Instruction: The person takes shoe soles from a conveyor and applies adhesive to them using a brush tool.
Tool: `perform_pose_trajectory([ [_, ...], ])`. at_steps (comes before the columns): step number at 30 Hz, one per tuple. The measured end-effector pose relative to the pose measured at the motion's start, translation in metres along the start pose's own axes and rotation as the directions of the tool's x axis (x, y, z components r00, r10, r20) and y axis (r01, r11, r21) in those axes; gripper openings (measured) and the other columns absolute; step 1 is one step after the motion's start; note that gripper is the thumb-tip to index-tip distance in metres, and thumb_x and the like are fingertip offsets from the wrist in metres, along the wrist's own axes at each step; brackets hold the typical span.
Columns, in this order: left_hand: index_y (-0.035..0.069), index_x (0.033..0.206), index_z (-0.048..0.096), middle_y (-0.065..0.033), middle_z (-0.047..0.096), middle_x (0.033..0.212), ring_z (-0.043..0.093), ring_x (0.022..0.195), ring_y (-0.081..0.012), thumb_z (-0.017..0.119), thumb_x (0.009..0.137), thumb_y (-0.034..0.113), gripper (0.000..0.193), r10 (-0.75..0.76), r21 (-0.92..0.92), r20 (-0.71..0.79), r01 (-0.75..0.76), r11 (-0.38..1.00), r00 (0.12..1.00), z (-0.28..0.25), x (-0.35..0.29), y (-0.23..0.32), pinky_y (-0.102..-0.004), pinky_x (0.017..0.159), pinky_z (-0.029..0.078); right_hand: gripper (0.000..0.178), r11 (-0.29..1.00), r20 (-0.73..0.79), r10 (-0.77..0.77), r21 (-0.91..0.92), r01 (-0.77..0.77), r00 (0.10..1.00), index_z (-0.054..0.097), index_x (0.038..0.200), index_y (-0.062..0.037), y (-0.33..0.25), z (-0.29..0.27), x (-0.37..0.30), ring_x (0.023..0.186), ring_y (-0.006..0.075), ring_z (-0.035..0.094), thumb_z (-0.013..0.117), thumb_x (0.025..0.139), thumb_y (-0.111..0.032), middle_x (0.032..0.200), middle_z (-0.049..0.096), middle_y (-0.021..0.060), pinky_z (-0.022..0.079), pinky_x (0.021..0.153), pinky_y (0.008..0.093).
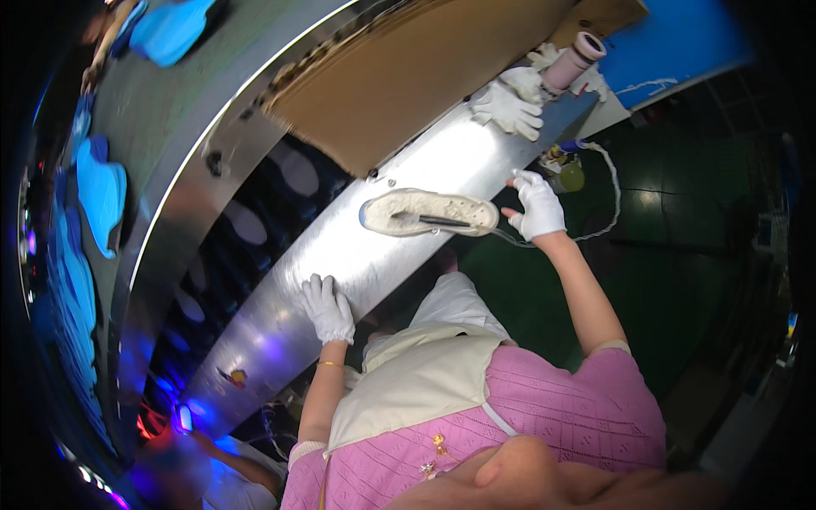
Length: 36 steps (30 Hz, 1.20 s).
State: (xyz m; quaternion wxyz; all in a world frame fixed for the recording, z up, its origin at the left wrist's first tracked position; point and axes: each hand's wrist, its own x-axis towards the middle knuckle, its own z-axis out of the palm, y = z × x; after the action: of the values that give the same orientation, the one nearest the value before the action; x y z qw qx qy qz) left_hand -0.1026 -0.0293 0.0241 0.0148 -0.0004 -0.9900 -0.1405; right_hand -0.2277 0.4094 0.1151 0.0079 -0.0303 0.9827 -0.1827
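1. In the head view, the shoe part [382, 211] is seen lying on the metal table [331, 255], between the two hands; a dark strip [449, 223] is seen in its hollow.
2. The right hand [539, 208], in a white glove with bare fingertips, is held just beside the right end of the shoe part. Its thumb and fingers are spread apart, and nothing is pinched.
3. The left hand [327, 311], also gloved, is laid on the table, well apart from the shoe part. Its fingers are extended and a little spread.
4. Loose gloves [508, 110] and a pink tube [571, 64] are placed at the far end, beside the cardboard [391, 76].
5. Blue pieces [100, 191] are seen at the left.
6. At the lower left, a co-worker [242, 476] is partly seen.
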Motion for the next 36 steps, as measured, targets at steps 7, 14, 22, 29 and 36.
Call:
perform_pose_trajectory([
  [7,0.005,0.14,0.043,-0.0248,0.03,0.152,0.024,0.141,-0.0473,0.06,0.086,0.024,0.06,-0.034,-0.01,0.18,0.036,0.999,0.983,0.002,-0.009,-0.01,-0.0551,0.119,0.015,0.078,0.88,-0.384,0.392,0.422,-0.219,0.836,0.053,0.133,-0.0039,0.113,0.002,0.153,0.118,0.0351,0.059,0.086,0.068,-0.033,0.13,0.059,0.0207,0.048,0.1,0.0395],
  [14,0.008,0.142,0.046,-0.0208,0.029,0.156,0.025,0.142,-0.0445,0.065,0.084,0.029,0.064,-0.222,-0.082,0.346,0.265,0.961,0.912,-0.003,-0.01,0.0,-0.0458,0.12,0.019,0.101,0.458,-0.283,0.884,0.369,-0.809,0.372,0.051,0.133,-0.006,0.194,-0.014,0.273,0.119,0.0328,0.06,0.081,0.057,-0.066,0.134,0.058,0.0171,0.05,0.098,0.0412],
  [22,0.01,0.139,0.052,-0.0215,0.042,0.149,0.038,0.138,-0.0391,0.055,0.093,0.031,0.051,-0.328,-0.112,0.349,0.387,0.915,0.878,-0.021,-0.042,0.031,-0.0405,0.116,0.03,0.095,0.679,-0.322,0.73,0.232,-0.697,0.603,0.056,0.127,-0.0024,0.228,-0.001,0.303,0.113,0.0335,0.063,0.085,0.056,-0.059,0.127,0.062,0.0191,0.051,0.096,0.0398],
  [29,0.007,0.132,0.056,-0.0198,0.057,0.133,0.055,0.122,-0.0349,0.053,0.091,0.036,0.05,-0.454,-0.235,0.356,0.548,0.802,0.817,-0.042,-0.075,0.047,-0.0388,0.105,0.043,0.094,0.758,-0.348,0.652,0.274,-0.592,0.674,0.054,0.13,-0.0007,0.241,-0.01,0.323,0.111,0.0336,0.063,0.088,0.057,-0.051,0.128,0.062,0.0194,0.05,0.096,0.0401],
  [36,0.006,0.138,0.052,-0.0195,0.054,0.138,0.052,0.127,-0.0347,0.051,0.093,0.037,0.054,-0.457,-0.321,0.369,0.572,0.755,0.81,-0.105,-0.054,0.062,-0.0376,0.109,0.04,0.094,0.804,-0.435,0.587,0.416,-0.425,0.683,0.052,0.132,0.0011,0.223,-0.042,0.304,0.11,0.0338,0.063,0.091,0.059,-0.043,0.129,0.061,0.0196,0.05,0.096,0.0405],
])
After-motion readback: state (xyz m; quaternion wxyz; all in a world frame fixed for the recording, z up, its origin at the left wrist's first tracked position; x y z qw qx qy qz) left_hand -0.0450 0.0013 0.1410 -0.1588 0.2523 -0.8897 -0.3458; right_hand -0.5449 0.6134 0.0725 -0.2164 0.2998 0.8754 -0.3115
